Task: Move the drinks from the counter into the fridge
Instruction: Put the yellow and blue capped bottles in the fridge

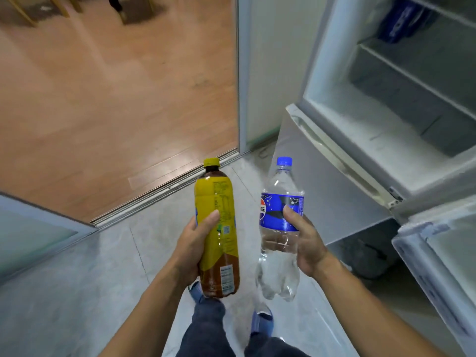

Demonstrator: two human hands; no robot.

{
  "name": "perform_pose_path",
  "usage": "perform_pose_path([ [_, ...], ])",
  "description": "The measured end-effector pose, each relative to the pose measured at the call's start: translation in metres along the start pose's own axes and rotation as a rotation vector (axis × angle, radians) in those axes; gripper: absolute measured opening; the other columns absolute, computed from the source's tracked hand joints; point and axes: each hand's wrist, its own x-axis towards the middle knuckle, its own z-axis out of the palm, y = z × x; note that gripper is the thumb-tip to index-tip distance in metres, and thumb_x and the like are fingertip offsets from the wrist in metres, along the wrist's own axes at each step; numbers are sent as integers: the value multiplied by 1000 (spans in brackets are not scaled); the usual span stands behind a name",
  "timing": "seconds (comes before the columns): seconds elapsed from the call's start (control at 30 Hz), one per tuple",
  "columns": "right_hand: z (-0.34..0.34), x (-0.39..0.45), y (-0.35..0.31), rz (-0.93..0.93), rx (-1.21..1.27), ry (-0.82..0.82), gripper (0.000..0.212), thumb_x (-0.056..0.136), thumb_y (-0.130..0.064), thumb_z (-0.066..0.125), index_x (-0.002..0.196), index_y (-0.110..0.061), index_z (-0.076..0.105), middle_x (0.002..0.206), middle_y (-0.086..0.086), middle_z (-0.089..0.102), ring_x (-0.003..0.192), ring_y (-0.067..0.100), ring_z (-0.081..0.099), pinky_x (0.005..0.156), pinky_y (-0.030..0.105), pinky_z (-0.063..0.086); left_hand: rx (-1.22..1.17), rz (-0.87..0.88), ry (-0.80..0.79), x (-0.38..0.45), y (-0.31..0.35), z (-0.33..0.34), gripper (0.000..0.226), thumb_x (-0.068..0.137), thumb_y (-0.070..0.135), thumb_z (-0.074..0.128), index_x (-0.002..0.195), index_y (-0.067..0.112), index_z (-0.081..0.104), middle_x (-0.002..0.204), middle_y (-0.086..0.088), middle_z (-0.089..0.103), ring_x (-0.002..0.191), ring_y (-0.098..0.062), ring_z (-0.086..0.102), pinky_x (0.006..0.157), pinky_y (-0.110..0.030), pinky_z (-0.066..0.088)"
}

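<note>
My left hand (192, 247) grips a brown tea bottle (216, 228) with a yellow label and yellow cap, held upright at centre. My right hand (306, 240) grips a clear bottle (279, 222) with a blue label and blue cap, just to its right. Both bottles hang over the grey tiled floor. The fridge (386, 104) stands open at the upper right, its white shelves showing, and a blue package (401, 21) lies on an upper shelf. The fridge's opening is beyond and to the right of the clear bottle.
The fridge's open door (438, 266) juts out at the lower right. A sliding-door track (164, 191) separates the tiles from a wooden floor on the left. A frosted glass panel (33, 235) stands at the left edge. My legs and blue slippers (262, 320) are below.
</note>
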Motion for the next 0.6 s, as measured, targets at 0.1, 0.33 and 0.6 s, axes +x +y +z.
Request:
perform_pose_path([
  [0.1,6,29,-14,-15,66,134,72,60,-55,80,116,-12,69,99,22,74,76,36,73,63,39,58,28,-20,-76,54,28,0,58,76,44,64,124,12,61,107,-18,73,86,-30,73,66,-38,59],
  [0.33,27,72,-53,-166,273,471,66,53,-47,86,109,-15,72,97,22,75,79,41,73,66,45,59,129,-72,-307,161,117,28,78,69,66,67,125,12,62,112,-19,72,97,-36,68,87,-51,55],
  [0.6,-2,92,-114,-474,327,848,73,47,-36,92,114,-23,65,98,7,76,85,27,74,65,42,61,237,49,-523,240,178,123,65,57,48,85,115,25,66,110,-8,74,98,-28,72,82,-44,58],
])
